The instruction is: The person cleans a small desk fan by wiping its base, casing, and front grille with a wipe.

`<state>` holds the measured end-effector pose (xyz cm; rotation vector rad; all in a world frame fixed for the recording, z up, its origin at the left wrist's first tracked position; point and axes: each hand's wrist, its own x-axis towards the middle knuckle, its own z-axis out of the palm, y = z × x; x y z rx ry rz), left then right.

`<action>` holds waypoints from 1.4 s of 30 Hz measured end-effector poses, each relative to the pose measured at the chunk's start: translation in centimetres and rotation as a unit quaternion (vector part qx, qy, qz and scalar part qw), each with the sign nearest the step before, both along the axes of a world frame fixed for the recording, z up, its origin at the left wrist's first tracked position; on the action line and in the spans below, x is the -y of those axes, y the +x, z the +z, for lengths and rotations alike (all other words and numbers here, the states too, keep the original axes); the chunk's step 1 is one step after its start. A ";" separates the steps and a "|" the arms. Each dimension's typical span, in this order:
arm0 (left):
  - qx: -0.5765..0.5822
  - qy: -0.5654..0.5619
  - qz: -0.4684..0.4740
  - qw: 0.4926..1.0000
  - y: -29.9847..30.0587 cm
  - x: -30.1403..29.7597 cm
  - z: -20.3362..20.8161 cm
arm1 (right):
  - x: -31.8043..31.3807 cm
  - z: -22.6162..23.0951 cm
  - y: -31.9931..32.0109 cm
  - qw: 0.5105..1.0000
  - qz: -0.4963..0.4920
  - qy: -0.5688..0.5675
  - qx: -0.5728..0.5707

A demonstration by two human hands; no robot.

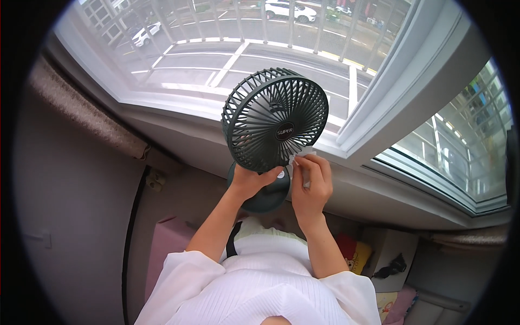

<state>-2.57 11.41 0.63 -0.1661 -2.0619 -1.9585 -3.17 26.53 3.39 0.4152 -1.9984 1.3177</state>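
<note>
A dark green desk fan (254,130) with a round slatted grille is held up before me, tilted, its round base hanging below the head. My left hand (252,181) is closed around the bottom of the fan head, with the thumb across the front. Against the lower right of the grille, my right hand (314,181) pinches a crumpled white tissue (303,153) between thumb and fingers. The fingers of the left hand behind the fan are hidden.
A white window frame (374,108) and sill stand just beyond the fan, with bars and a street outside. To the right is a sliding window (460,141). Low down are a pink box-like thing (168,238), a white cabinet (387,254) and a yellow-red packet (357,257).
</note>
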 end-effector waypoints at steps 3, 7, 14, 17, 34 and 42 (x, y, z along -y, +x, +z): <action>-0.015 0.000 0.015 1.000 -0.1 -0.1 -0.8 | 0.0 0.9 0.1 1.000 0.007 0.022 -0.012; -0.029 -0.113 0.024 0.993 -0.2 -0.6 -0.5 | 0.9 3.2 -0.9 0.996 0.016 0.013 -0.086; -0.009 -0.057 0.023 0.998 1.2 -0.4 -4.5 | 0.1 -0.6 0.1 0.999 0.018 0.047 -0.012; -0.056 -0.167 0.044 0.983 2.4 0.3 -4.3 | 0.9 0.6 1.7 0.997 0.037 0.033 -0.055; -0.208 -0.334 0.031 0.919 -1.6 6.2 -5.0 | 5.8 1.2 -0.1 0.998 0.026 -0.015 -0.054; -0.175 -0.328 -0.015 0.928 -1.9 6.0 -4.1 | 7.5 1.7 -0.9 0.997 -0.014 -0.003 -0.079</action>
